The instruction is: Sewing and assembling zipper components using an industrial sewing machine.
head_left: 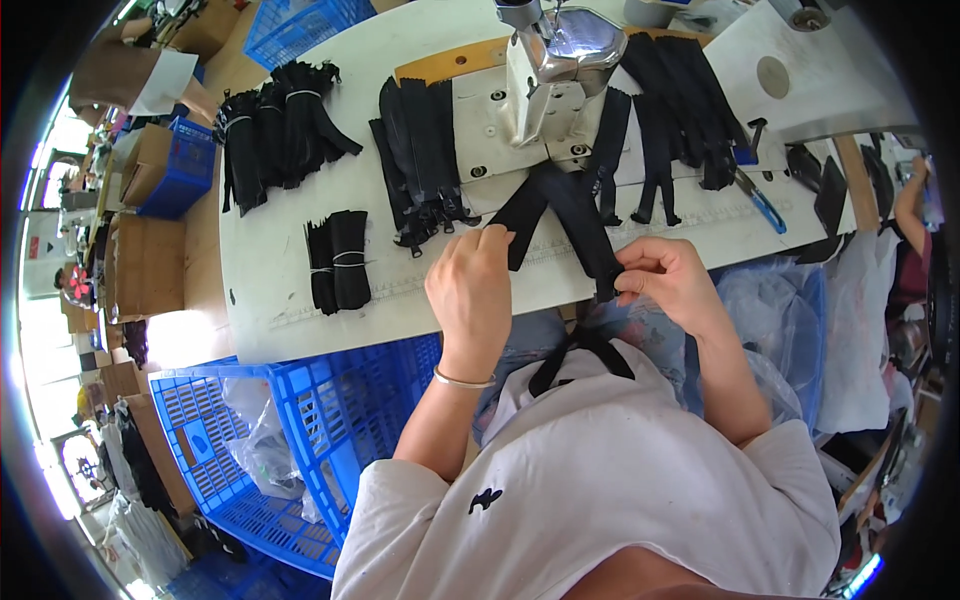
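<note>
A black zipper (575,215) lies bent in an inverted V, its peak close to the foot of the sewing machine (545,85). Between thumb and fingers, my right hand (665,280) pinches the zipper's lower right end near the table's front edge. My left hand (472,285) is closed, its curled fingertips at the left leg of the zipper; its thumb is mostly hidden. Just beyond that hand, several black zippers (418,150) lie side by side with their pulls toward me. More loose zippers (680,100) lie right of the machine.
Tied zipper bundles (285,130) and two smaller black rolls (348,255) rest on the table's left (270,310). A blue-handled cutter (762,203) lies at the right. Blue crates (300,420) with clear plastic stand below the table. Cardboard boxes (148,265) are on the floor left.
</note>
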### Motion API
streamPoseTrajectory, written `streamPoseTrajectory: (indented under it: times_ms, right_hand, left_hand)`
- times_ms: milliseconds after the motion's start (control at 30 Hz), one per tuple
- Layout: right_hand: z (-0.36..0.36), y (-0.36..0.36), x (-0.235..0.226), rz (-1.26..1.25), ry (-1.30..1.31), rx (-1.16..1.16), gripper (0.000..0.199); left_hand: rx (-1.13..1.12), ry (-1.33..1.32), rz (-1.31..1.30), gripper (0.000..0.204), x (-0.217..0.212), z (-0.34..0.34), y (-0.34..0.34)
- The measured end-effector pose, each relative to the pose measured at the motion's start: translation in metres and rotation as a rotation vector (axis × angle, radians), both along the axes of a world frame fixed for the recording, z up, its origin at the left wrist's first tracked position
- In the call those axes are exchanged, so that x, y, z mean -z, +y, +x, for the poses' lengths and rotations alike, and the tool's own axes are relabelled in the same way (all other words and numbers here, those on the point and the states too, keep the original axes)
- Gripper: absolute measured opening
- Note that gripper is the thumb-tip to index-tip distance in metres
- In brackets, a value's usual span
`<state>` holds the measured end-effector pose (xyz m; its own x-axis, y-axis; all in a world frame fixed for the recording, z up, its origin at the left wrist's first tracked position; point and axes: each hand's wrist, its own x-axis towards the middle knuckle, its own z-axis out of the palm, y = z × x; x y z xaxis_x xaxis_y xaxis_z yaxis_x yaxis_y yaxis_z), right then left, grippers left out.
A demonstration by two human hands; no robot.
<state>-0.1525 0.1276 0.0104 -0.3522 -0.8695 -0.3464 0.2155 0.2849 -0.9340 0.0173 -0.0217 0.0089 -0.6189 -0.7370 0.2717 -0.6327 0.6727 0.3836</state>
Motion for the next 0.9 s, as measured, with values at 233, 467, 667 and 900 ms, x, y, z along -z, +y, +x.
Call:
streamPoseTrajectory:
  times_ms: [233, 467, 667, 900]
  right_hand:
    - [-0.012, -0.006, -0.003, -0.024, 0.064, -0.039, 0.012]
    - [0.001, -0.016, -0.019, -0.072, 0.086, 0.019, 0.010]
    - [0.014, -0.026, -0.047, -0.390, 0.240, -0.042, 0.013]
    - [0.024, -0.049, -0.017, -0.215, 0.160, -0.053, 0.009]
  left_hand:
    - [0.032, 0.265, 0.097, 0.016, 0.012, -0.001, -0.002]
    - [0.009, 0.384, 0.121, 0.014, 0.009, -0.003, 0.003]
    - [-0.074, 0.991, 1.184, 0.010, -0.007, -0.002, 0.001]
    - [-0.002, 1.013, 1.399, 0.021, -0.001, 0.003, 0.003]
